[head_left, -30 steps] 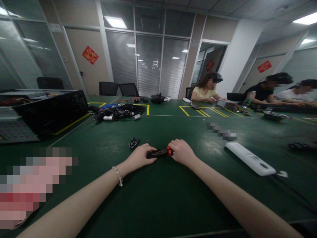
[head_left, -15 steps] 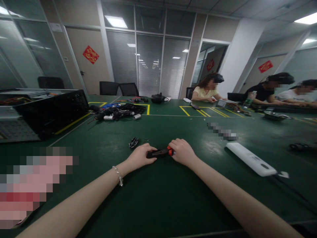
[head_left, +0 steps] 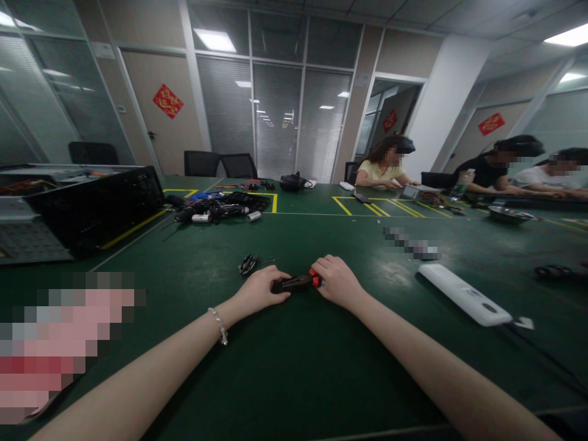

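Near the middle of the green table, my right hand is closed round the red handles of a pair of pliers. The dark jaws point left, toward my left hand. Between that hand's thumb and fingers sits a small black piece, right at the jaw tips; its kind is hard to make out. Whether the jaws bite on it, I cannot tell. Just beyond my left hand lies a black and silver cluster of small parts, with thin slivers beside it.
A black computer case stands at the left. Tools and cables are heaped farther back. On the right lie a white power strip and a metal dish. Several people sit across the table, one in a yellow shirt.
The pliers' jaws look slightly shifted between my hands. Both hands stay in nearly the same place, holding the same things.
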The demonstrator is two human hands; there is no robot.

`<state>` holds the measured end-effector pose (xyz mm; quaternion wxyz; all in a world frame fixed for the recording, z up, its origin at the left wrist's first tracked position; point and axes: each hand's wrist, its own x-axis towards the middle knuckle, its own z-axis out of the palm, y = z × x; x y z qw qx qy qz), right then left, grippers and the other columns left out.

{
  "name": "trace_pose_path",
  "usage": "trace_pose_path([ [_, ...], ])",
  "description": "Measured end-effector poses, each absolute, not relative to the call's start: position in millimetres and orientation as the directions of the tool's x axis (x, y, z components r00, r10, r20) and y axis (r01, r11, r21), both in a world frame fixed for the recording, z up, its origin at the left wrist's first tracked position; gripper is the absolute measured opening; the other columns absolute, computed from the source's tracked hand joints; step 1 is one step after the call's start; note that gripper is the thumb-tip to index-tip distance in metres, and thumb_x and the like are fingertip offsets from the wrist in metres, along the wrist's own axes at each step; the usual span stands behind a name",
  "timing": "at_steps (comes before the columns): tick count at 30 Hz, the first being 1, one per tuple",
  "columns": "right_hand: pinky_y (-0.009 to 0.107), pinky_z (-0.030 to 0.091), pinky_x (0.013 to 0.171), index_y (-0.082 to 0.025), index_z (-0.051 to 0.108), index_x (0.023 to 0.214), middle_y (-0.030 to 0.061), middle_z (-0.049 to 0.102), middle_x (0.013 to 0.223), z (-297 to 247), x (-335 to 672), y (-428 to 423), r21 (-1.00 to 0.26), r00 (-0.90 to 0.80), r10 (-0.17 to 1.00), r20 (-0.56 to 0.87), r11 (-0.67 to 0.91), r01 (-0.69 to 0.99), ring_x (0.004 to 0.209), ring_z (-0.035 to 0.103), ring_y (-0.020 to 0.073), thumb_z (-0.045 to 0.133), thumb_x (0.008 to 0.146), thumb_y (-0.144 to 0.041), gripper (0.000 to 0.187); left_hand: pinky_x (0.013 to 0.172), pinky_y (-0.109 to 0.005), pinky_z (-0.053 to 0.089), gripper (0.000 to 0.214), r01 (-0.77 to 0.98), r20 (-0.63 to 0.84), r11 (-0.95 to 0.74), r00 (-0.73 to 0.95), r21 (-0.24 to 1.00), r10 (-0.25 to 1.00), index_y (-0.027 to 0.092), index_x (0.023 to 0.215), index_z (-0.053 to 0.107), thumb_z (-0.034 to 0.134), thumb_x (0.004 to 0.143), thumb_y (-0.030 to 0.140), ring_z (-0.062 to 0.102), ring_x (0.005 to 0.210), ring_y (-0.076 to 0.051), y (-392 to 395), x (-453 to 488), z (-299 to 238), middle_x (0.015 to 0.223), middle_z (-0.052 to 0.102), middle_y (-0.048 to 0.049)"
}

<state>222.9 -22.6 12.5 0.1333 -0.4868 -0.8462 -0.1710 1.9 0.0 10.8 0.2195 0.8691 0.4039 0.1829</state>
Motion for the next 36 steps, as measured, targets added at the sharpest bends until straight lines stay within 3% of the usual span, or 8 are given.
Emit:
trace_pose_path([
  [36, 0.026, 0.031, 0.064, -0.016, 0.056, 0.080, 0.0041, 0.058, 0.080, 13.1, 219.1, -22.9, 0.160, -0.478, 0.803, 0.355, 0.452, 0.878, 0.072, 0.046, 0.0151, 0.051, 0.068, -0.016, 0.013, 0.059, -0.023, 0.038, 0.036, 0.626, 0.184, -0.614, 0.613, 0.481, 0.768, 0.025, 0.103, 0.056, 0.057, 0.070, 0.039, 0.049, 0.068, -0.014, -0.9, 0.9, 10.7, 0.080, 0.048, 0.0002],
])
